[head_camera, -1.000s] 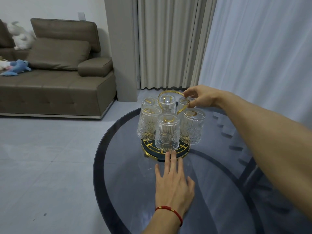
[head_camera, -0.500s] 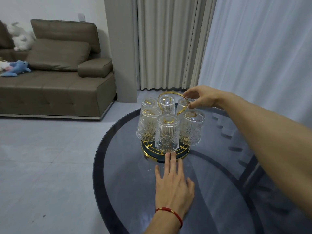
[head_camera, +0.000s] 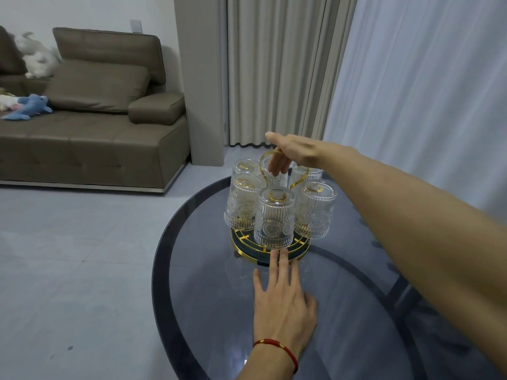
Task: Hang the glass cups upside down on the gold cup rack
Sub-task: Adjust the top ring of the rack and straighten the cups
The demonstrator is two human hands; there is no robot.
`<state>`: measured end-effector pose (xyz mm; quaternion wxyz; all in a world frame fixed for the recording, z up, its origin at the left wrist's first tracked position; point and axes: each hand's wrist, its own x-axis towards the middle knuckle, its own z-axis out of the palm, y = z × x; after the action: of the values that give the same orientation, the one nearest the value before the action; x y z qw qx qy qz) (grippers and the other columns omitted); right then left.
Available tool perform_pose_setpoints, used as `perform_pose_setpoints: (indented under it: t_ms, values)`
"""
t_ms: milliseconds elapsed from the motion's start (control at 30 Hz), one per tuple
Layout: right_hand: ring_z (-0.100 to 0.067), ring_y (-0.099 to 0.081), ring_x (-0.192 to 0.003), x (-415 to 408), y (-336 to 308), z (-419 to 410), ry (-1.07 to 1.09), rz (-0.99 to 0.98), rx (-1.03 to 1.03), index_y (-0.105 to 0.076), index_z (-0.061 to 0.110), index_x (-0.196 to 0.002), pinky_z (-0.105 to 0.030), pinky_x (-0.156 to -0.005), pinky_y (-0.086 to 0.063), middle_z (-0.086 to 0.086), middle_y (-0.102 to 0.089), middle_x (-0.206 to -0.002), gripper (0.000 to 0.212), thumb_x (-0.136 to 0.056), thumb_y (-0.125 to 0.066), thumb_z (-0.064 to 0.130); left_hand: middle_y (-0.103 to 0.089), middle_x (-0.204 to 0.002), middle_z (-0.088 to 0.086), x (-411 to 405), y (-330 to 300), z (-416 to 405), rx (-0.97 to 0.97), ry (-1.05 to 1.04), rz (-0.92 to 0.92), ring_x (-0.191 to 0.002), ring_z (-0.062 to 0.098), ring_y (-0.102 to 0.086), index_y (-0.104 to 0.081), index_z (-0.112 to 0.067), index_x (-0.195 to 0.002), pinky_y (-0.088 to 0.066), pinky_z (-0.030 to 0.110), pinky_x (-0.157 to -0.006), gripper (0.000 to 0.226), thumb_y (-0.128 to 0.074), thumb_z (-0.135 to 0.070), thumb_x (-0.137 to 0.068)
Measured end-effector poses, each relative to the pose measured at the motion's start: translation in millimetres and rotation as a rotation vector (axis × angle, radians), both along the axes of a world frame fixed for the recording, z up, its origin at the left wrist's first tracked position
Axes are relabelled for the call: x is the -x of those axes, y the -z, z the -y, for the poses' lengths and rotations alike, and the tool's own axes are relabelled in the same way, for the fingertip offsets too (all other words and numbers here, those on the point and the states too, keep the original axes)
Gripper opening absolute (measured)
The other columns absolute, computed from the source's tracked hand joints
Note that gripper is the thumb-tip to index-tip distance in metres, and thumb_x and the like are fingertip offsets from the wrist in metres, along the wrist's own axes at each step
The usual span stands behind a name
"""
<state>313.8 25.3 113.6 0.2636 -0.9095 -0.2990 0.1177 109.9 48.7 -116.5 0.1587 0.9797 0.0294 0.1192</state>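
Observation:
The gold cup rack (head_camera: 300, 249) stands on the round dark glass table (head_camera: 208, 283), with several ribbed glass cups (head_camera: 274, 218) hanging upside down on its pegs. My right hand (head_camera: 290, 153) reaches over the rack from the right, fingers curled down around the gold loop handle (head_camera: 264, 160) at the top. My left hand (head_camera: 282, 305) lies flat on the table, fingers apart, its fingertips touching the rack's base rim. A red string bracelet circles that wrist.
A brown sofa (head_camera: 90, 133) with plush toys stands at the back left on a grey tiled floor. Beige curtains (head_camera: 274, 69) and a white sheer curtain hang behind the table. The table's rim curves close on the left.
My right hand has shifted left from the back right cup onto the rack's loop handle, fingers now hooked through it. My left hand has stayed flat at the base.

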Motion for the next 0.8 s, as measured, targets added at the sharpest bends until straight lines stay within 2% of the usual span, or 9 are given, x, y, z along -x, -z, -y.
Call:
perform_pose_setpoints:
  t_ms: [133,400,800]
  values:
    - [-0.025,-0.071,-0.096,-1.2,1.5,-3.4,0.057,0.043,-0.005,-0.079,0.004,-0.099,-0.042,-0.092,-0.043,-0.01,-0.079,-0.099,0.095,-0.102,-0.006,0.065,0.005,-0.17,0.004,-0.1,-0.6,0.2,0.002,0.004,0.011,-0.153,0.022,0.017,-0.018,-0.018,-0.158,-0.002,0.061,-0.122,0.071,-0.032,-0.043,-0.094]
    - [-0.027,-0.064,-0.111,-5.5,7.2,1.3,0.104,0.048,0.002,-0.076,0.008,-0.114,-0.051,-0.113,-0.039,-0.006,-0.076,-0.111,0.092,-0.1,-0.008,0.068,0.004,-0.17,0.004,1.2,-2.6,0.6,0.017,0.004,0.028,-0.153,0.022,0.017,-0.022,-0.019,-0.157,-0.001,0.061,-0.121,0.069,-0.032,-0.04,-0.093]
    - [-0.029,-0.06,-0.116,-5.5,7.8,2.7,0.133,0.045,0.01,-0.077,0.011,-0.115,-0.052,-0.114,-0.035,-0.007,-0.074,-0.117,0.092,-0.099,-0.006,0.068,0.005,-0.17,0.005,2.2,-3.4,1.4,0.001,0.011,0.013,-0.152,0.022,0.019,-0.017,-0.019,-0.158,-0.003,0.062,-0.121,0.071,-0.029,-0.041,-0.092]
